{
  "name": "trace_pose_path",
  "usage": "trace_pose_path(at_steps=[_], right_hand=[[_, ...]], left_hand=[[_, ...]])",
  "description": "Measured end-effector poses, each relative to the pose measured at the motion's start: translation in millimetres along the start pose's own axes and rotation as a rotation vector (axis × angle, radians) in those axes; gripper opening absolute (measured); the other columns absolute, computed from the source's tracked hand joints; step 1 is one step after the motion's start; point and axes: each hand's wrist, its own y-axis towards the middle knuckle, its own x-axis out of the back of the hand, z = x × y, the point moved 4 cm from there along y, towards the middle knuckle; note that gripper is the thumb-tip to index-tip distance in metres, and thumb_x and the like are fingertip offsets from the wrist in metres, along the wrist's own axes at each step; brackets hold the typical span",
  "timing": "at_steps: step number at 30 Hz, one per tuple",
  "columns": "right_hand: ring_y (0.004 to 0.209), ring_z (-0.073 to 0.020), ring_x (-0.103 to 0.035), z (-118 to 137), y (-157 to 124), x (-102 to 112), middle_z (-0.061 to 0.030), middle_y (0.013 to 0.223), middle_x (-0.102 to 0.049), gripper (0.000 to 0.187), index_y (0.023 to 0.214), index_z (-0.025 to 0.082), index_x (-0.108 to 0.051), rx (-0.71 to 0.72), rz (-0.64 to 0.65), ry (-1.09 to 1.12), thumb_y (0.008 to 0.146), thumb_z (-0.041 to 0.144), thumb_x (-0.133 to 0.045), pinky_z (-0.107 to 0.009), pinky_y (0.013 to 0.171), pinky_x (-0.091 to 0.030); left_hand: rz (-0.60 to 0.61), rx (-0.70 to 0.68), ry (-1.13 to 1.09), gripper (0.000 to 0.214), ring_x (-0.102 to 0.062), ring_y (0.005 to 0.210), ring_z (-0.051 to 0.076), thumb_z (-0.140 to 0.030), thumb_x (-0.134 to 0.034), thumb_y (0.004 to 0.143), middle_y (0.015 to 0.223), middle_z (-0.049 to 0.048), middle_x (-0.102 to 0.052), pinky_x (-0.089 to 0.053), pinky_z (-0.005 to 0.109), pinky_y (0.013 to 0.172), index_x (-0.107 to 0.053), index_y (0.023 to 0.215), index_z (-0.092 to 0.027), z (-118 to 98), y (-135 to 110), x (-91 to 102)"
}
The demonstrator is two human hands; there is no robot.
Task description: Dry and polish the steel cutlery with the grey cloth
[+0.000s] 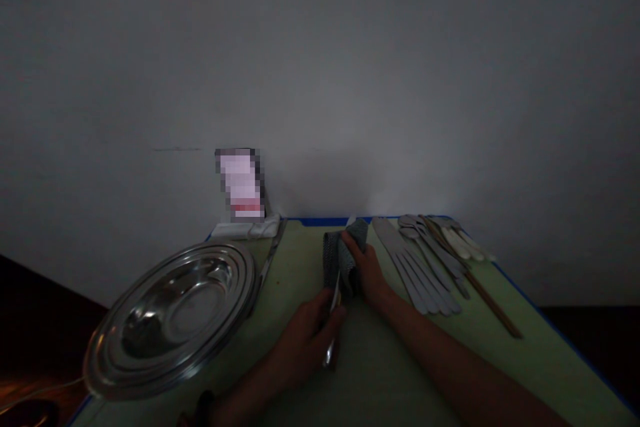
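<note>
My left hand [313,330] is closed around the handle of a metal table knife [329,352], whose end sticks out below my fingers. A dark grey checked cloth [332,257] is folded around the knife's upper part. Pinching that cloth from the right side is my right hand [369,273]. The pale tip shows just above the cloth, near the table's far edge. Most of the blade is hidden by the cloth.
Left of my hands lies a wide steel basin [195,310], with a single knife [267,263] beside it. A lit phone [243,183] leans on the wall behind a white object [245,230]. Rightward lie several knives [415,273], spoons [410,232], chopsticks [493,303] and white-handled cutlery [457,242].
</note>
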Motion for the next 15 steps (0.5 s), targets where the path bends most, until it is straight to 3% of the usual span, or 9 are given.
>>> trace_pose_path(at_steps=[15], right_hand=[[0.054, -0.0123, -0.046, 0.4, -0.6, 1.3, 0.0011, 0.057, -0.052, 0.043, 0.066, 0.014, -0.059, -0.019, -0.032, -0.044, 0.065, 0.057, -0.060, -0.025, 0.053, -0.038]], left_hand=[[-0.026, -0.007, 0.027, 0.027, -0.049, 0.065, 0.014, -0.043, -0.040, 0.086, 0.069, -0.0018, -0.050, -0.038, 0.023, 0.058, -0.050, 0.082, -0.018, -5.8, 0.4, 0.8]])
